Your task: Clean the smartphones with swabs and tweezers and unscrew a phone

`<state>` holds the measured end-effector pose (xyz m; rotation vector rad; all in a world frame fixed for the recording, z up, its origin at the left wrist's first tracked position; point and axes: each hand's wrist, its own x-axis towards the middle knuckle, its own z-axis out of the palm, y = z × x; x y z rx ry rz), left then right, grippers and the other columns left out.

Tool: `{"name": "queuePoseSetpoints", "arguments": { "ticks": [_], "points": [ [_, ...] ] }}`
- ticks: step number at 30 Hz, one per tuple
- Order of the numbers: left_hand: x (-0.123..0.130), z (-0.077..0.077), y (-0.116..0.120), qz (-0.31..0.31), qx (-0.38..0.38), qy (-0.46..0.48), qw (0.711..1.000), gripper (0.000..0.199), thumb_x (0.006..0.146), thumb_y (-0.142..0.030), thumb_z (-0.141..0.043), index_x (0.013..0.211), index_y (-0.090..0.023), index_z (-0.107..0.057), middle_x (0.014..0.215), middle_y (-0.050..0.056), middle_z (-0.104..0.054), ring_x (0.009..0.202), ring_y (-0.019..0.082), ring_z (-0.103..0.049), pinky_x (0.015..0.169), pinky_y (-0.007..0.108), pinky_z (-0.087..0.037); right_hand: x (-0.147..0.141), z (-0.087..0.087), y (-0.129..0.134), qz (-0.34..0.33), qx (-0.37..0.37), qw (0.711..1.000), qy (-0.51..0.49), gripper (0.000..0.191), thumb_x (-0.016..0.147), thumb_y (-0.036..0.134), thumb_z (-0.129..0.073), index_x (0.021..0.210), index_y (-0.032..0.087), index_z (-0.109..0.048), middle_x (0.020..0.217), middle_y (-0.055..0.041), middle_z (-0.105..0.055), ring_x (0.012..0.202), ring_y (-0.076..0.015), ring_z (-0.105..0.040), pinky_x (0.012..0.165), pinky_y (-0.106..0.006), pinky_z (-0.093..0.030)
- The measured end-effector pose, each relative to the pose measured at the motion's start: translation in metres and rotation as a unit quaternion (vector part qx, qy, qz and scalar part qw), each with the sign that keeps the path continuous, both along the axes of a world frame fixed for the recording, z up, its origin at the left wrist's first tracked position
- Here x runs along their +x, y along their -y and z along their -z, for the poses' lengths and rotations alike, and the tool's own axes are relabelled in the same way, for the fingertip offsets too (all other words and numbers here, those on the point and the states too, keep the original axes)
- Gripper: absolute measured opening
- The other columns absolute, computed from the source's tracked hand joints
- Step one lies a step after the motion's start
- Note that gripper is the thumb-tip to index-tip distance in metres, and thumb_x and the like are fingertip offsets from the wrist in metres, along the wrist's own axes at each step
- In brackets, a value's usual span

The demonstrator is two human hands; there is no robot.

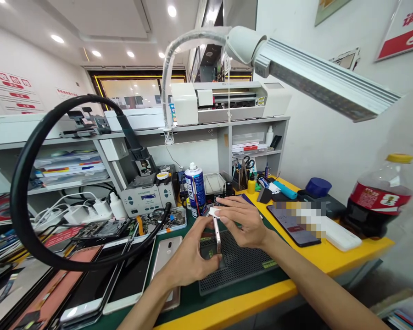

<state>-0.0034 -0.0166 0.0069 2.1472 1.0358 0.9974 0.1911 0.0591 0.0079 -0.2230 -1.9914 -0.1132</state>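
Observation:
My left hand is closed around a slim phone, which stands edge-on towards me with its narrow side showing. In my right hand the thumb and fingers pinch a small white piece against the phone's upper end. Whether that piece is folded wipe or something stiffer, I cannot tell. Below both hands lies a dark perforated mat on the green work surface. Just left of my left hand, another phone lies back up, partly covered by my wrist.
Several phones and a black looped hose crowd the left side. A spray can stands behind my hands. On the right are a dark phone, a white oblong device and a cola bottle. A lamp hangs overhead.

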Motion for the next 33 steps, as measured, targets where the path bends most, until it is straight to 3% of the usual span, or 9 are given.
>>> {"name": "queuePoseSetpoints", "arguments": {
  "ticks": [7,14,16,19,24,28,33],
  "points": [
    [0.000,0.001,0.001,0.000,0.009,-0.011,1.000,0.074,0.073,-0.007,-0.062,0.139,-0.029,-0.037,0.131,0.005,-0.047,0.115,0.022,-0.052,0.100,0.034,-0.044,-0.003,-0.002,0.004,-0.065,-0.193,0.978,-0.039,0.021,0.094,0.014,-0.056,0.101,0.021,-0.074,0.099,-0.0054,-0.078,0.107,-0.0223,-0.070,0.093,-0.038,-0.054],
    [0.001,0.000,0.001,0.002,0.022,-0.018,1.000,0.074,0.073,-0.006,-0.061,0.139,-0.031,-0.036,0.132,0.004,-0.048,0.115,0.020,-0.052,0.101,0.033,-0.042,-0.001,-0.004,0.006,-0.065,-0.250,0.966,-0.033,0.021,0.095,0.017,-0.056,0.100,0.022,-0.075,0.103,-0.0061,-0.077,0.107,-0.0223,-0.069,0.092,-0.037,-0.055],
    [0.001,0.000,0.002,-0.001,0.017,-0.018,1.000,0.072,0.074,-0.008,-0.061,0.138,-0.031,-0.036,0.130,0.003,-0.048,0.112,0.020,-0.052,0.100,0.032,-0.043,0.000,-0.004,0.006,-0.061,-0.228,0.970,-0.064,0.021,0.094,0.016,-0.056,0.102,0.021,-0.075,0.104,-0.0070,-0.077,0.107,-0.0230,-0.069,0.090,-0.037,-0.056],
    [0.001,0.000,0.002,-0.005,0.018,-0.017,1.000,0.069,0.073,-0.008,-0.062,0.134,-0.029,-0.039,0.126,0.003,-0.050,0.108,0.019,-0.054,0.098,0.032,-0.044,0.000,-0.003,0.009,-0.059,-0.138,0.984,-0.093,0.024,0.091,0.010,-0.056,0.104,0.021,-0.073,0.100,-0.0071,-0.077,0.108,-0.0248,-0.069,0.091,-0.040,-0.054],
    [0.000,0.001,0.000,-0.009,0.020,-0.009,1.000,0.062,0.072,-0.008,-0.062,0.128,-0.026,-0.043,0.121,0.004,-0.052,0.106,0.019,-0.054,0.096,0.031,-0.045,-0.002,0.002,0.010,-0.033,-0.001,0.999,-0.011,0.033,0.083,0.006,-0.060,0.112,0.020,-0.069,0.110,-0.0076,-0.075,0.117,-0.0266,-0.065,0.096,-0.043,-0.051],
    [0.000,0.002,-0.001,-0.006,0.026,-0.013,1.000,0.055,0.072,-0.008,-0.062,0.122,-0.024,-0.047,0.120,0.005,-0.052,0.110,0.021,-0.053,0.097,0.033,-0.045,-0.002,0.003,0.008,0.005,0.026,1.000,-0.004,0.034,0.084,0.007,-0.061,0.114,0.020,-0.068,0.111,-0.0070,-0.075,0.118,-0.0254,-0.064,0.096,-0.042,-0.051],
    [0.002,0.000,-0.001,-0.006,0.029,-0.013,0.999,0.067,0.071,-0.006,-0.060,0.133,-0.025,-0.043,0.126,0.006,-0.051,0.112,0.022,-0.052,0.100,0.034,-0.044,-0.002,0.000,0.007,0.019,0.024,1.000,-0.001,0.031,0.085,0.008,-0.061,0.113,0.020,-0.068,0.108,-0.0065,-0.076,0.115,-0.0237,-0.066,0.094,-0.039,-0.053]
  ]
}}
